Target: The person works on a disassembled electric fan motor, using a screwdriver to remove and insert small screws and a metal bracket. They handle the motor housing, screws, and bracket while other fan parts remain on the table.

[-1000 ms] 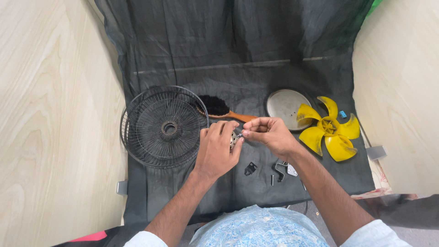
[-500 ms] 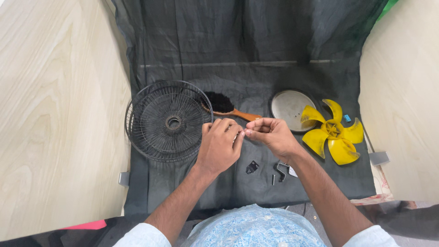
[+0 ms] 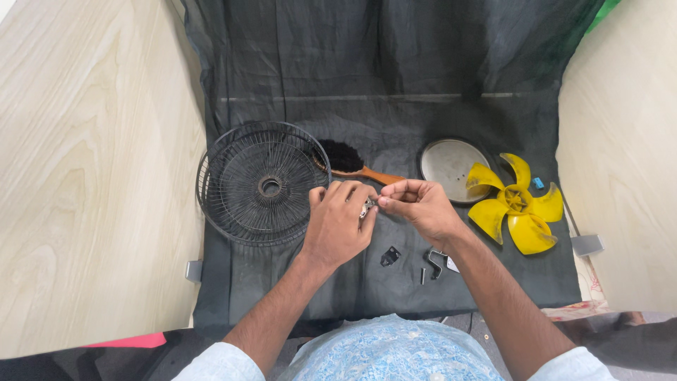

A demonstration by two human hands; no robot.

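Note:
My left hand point(image 3: 340, 222) and my right hand point(image 3: 416, 208) meet over the black cloth point(image 3: 395, 127), both pinching one small metal part point(image 3: 367, 206) between their fingertips. Most of that part is hidden by my fingers. A round black wire fan guard point(image 3: 257, 183) lies just left of my left hand. Behind my hands rests a wooden-handled brush point(image 3: 352, 162) with dark bristles. To the right of my right hand sit a round grey metal disc point(image 3: 448, 161) and a yellow fan blade point(image 3: 518, 204).
Small black clips point(image 3: 389, 255) and bent metal brackets point(image 3: 434, 262) lie on the cloth near my right forearm. A small blue piece point(image 3: 538, 183) sits beside the yellow blade. Light wooden panels point(image 3: 92, 176) stand on both sides of the cloth.
My hands have stayed together on the small part with only slight finger movement. The camera view has shifted a little.

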